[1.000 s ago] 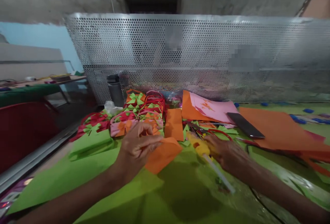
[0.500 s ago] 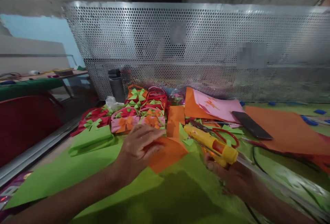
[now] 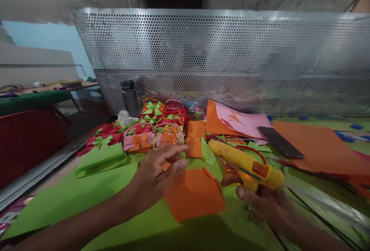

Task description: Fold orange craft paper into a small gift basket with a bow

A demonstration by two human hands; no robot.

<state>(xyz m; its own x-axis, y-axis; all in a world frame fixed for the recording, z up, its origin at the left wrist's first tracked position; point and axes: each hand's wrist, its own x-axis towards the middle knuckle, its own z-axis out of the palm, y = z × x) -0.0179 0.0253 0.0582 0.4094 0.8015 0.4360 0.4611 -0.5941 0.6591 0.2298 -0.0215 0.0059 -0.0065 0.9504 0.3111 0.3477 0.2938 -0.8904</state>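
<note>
My right hand (image 3: 268,201) grips a yellow hot glue gun (image 3: 237,156), its nozzle pointing left; a small orange light glows on it and a clear glue stick (image 3: 326,201) runs out of its back. My left hand (image 3: 164,168) hovers at the left edge of an orange paper or felt piece (image 3: 196,195), thumb and fingers apart. That piece lies on green sheets with its right edge folded up. Beyond my left hand sit several small gift bags (image 3: 138,139) in pink, red and orange with bows. A folded green piece (image 3: 101,158) rests to their left.
A dark phone (image 3: 280,142) lies on orange sheets (image 3: 318,147) at the right. Red-handled scissors (image 3: 257,151) are partly behind the glue gun. A dark bottle (image 3: 130,98) stands before a perforated metal panel (image 3: 231,62). Pink sheets (image 3: 245,120) lie at the back.
The orange piece has come nearer and lies flatter, with more of it showing. My left hand's fingers have spread. The glue gun has shifted slightly right and nearer.
</note>
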